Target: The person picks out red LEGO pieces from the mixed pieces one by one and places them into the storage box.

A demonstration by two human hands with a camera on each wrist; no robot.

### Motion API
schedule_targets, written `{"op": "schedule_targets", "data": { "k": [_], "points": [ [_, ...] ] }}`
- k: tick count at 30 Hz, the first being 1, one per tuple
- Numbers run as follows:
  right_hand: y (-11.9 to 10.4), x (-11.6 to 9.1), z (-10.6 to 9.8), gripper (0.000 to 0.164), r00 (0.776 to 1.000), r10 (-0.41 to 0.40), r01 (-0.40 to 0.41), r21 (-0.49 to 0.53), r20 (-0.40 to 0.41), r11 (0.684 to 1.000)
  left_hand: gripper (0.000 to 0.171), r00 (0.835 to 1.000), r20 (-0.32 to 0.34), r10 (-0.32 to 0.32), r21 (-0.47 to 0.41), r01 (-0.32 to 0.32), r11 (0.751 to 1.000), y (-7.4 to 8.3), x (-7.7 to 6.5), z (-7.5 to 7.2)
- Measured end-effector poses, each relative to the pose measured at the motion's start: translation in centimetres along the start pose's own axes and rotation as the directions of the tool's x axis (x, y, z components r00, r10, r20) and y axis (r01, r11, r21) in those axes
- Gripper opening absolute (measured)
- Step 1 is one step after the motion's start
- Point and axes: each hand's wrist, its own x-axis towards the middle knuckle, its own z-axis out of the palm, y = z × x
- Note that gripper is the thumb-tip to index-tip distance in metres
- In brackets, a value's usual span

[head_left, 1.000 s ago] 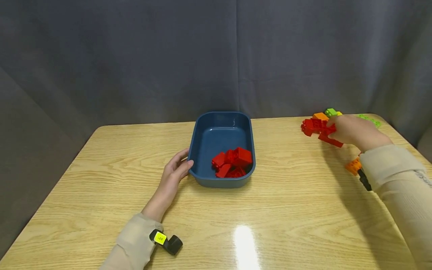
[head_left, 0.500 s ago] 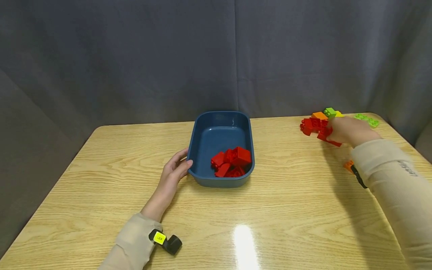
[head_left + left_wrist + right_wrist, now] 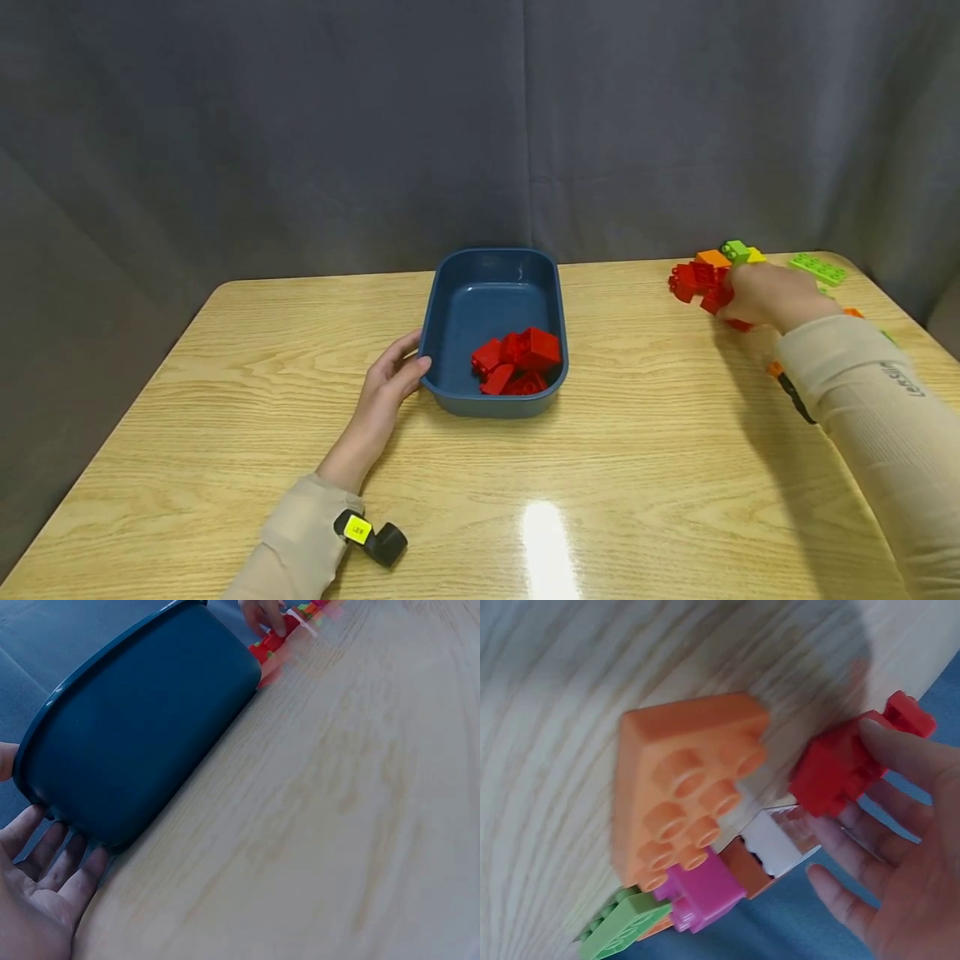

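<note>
My left hand [image 3: 382, 387] holds the near left side of a dark blue plastic bin [image 3: 498, 407], thumb over the rim and fingers along the outer wall. In the left wrist view the fingertips [image 3: 94, 859] touch that wall [image 3: 150, 720]. Several red toy bricks [image 3: 538, 348] lie in the bin's near right corner. At the far right, my right hand [image 3: 776, 292] is over a cluster of red bricks [image 3: 693, 279]. The right wrist view shows its thumb and fingers pinching a red brick [image 3: 832, 769]; another red piece [image 3: 909, 712] is just beyond.
Behind the right hand lie orange [image 3: 712, 258], green [image 3: 736, 251] and yellow [image 3: 755, 256] bricks, with a flat green plate [image 3: 817, 269] to the right. A large orange brick [image 3: 682, 780], a magenta brick [image 3: 705, 889] and a white piece [image 3: 772, 844] lie nearby. A grey curtain [image 3: 337, 142] hangs behind the table.
My right hand has shifted slightly left and toward me among the red bricks, uncovering more of the green plate. The left hand and bin stay in place.
</note>
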Motion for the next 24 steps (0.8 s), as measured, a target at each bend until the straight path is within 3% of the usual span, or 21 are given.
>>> {"op": "schedule_targets", "data": {
  "k": [6, 10, 14, 18, 24],
  "points": [
    [0.3, 0.0, 0.1, 0.023, 0.993, -0.030, 0.027, -0.027, -0.112, 0.999, 0.050, 1.000, 0.000, -0.009, 0.007, 0.009, 1.000, 0.2, -0.1, -0.2],
    [0.4, -0.1, 0.1, 0.030, 0.968, -0.085, 0.071, -0.065, -0.234, 0.995, 0.050, 1.000, -0.001, -0.012, 0.012, 0.012, 1.000, 0.2, -0.1, -0.3],
    [0.4, -0.1, 0.2, 0.041, 0.928, -0.148, 0.116, -0.111, -0.341, 0.987, 0.050, 1.000, 0.001, -0.012, 0.014, 0.012, 1.000, 0.1, 0.0, -0.4],
    [0.3, -0.1, 0.3, 0.038, 0.872, -0.210, 0.160, -0.149, -0.443, 0.976, 0.050, 1.000, 0.001, -0.008, 0.010, 0.008, 1.000, 0.1, 0.0, -0.5],
    [-0.7, -0.1, -0.1, 0.041, 0.811, -0.292, 0.221, -0.196, -0.507, 0.955, 0.049, 1.000, 0.002, -0.001, 0.003, 0.001, 1.000, 0.1, -0.1, -0.5]
  ]
}}
